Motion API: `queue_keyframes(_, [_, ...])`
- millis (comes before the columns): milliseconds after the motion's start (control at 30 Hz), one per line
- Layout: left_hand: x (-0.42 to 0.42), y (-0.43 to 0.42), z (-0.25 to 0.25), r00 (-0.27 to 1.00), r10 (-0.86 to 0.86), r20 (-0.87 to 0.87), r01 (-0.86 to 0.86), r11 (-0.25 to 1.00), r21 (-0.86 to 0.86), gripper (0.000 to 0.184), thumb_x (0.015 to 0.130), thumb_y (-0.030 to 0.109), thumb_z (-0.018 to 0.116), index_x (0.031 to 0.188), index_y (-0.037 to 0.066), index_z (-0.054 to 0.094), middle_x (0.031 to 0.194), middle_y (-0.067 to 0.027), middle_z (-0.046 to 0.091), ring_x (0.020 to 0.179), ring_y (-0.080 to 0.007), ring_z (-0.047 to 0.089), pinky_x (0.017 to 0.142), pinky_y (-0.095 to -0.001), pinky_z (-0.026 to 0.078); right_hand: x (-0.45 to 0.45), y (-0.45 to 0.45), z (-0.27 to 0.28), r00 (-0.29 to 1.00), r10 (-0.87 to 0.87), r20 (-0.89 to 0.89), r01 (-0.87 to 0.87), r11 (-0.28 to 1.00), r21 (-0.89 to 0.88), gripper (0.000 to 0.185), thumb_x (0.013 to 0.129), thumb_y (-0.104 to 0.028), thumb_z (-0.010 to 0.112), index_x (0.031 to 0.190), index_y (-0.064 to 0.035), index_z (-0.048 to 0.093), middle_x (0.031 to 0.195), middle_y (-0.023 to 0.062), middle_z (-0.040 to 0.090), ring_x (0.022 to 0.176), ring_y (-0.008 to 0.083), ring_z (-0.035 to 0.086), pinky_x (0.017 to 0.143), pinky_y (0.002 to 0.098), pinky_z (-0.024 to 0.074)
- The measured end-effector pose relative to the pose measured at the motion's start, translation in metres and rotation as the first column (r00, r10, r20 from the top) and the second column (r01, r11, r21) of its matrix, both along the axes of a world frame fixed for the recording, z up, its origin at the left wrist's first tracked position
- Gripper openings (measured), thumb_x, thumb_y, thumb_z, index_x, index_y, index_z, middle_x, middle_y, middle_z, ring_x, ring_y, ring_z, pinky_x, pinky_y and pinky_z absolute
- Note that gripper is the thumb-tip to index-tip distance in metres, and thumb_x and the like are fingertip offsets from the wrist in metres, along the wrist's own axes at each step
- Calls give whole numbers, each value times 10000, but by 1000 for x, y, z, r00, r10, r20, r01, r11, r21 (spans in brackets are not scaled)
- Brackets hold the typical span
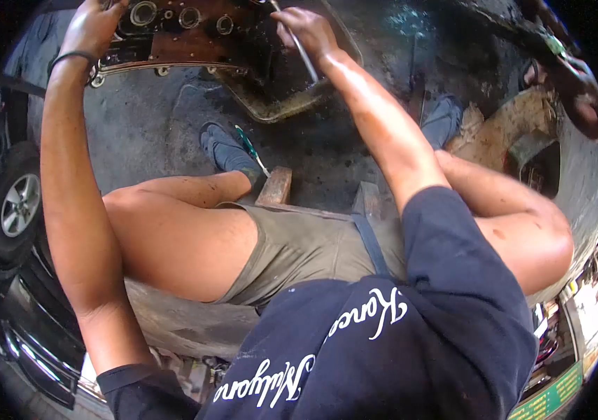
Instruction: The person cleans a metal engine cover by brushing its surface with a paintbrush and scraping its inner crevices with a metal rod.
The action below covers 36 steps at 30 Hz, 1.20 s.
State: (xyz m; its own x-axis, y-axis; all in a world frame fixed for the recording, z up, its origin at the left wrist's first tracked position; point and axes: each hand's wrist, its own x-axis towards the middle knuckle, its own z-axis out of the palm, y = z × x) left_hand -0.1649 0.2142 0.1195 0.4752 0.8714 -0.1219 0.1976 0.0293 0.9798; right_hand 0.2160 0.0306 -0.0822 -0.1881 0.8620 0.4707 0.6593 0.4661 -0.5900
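Observation:
My right hand (306,31) is closed around a long, slim metal wrench (304,61). Its lower end points down toward my lap, and its upper end runs out past the top edge of the view. At the upper left, my left hand (94,28), with a dark band on the wrist, is at the left end of an oily engine block (194,45). The top edge cuts off its fingers, so their grip is hidden. Round openings and bolt lugs show on the block's brown, greasy face.
Beneath and beside the block lies a dirty metal pan (267,115). A green-handled tool (248,143) is on the floor near my foot. I sit on a low wooden stool (276,185). A black car wheel (19,203) is at left, stained cardboard (509,129) at right.

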Motion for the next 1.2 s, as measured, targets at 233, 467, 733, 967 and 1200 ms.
queue_keyframes(233, [99,-68,61,877,223,-425,-146,967,207,696,902,-114,496,1542,69,295,1392,-129,548,1210,-219,575,989,-310,499,3,-19,-9,981,67,183,-61,997,-37,220,889,-344,646,1037,-181,656,987,51,666,961,259,680,780,412,590])
queue_keyframes(467, [59,-42,45,685,264,-679,105,886,451,627,941,153,664,1519,181,422,1344,-121,629,1215,-196,588,1043,-321,427,-11,-15,-6,962,53,268,-51,999,-16,158,847,-256,668,945,-146,611,891,73,675,839,278,697,689,410,604])
queue_keyframes(733, [66,-49,45,735,228,-639,9,939,345,608,947,118,647,1513,179,434,1382,-121,602,1240,-184,569,1048,-316,424,-14,-19,-24,999,-13,32,21,971,-238,230,865,-224,667,1041,-94,737,913,100,736,827,276,718,744,382,580])
queue_keyframes(967, [75,-55,49,636,303,-710,114,873,475,621,914,142,674,1493,198,457,1288,-159,660,1179,-238,629,1012,-336,453,-17,-4,-31,766,-413,-493,73,817,-572,259,840,-312,652,986,-147,786,891,110,758,838,237,745,786,350,584])
queue_keyframes(1200, [88,-66,58,628,309,-714,6,916,401,622,920,107,672,1497,184,453,1320,-144,647,1197,-212,616,1024,-322,442,-24,20,-12,888,-337,-313,141,847,-513,311,827,-346,656,1020,-133,775,978,130,745,926,298,724,884,401,565])
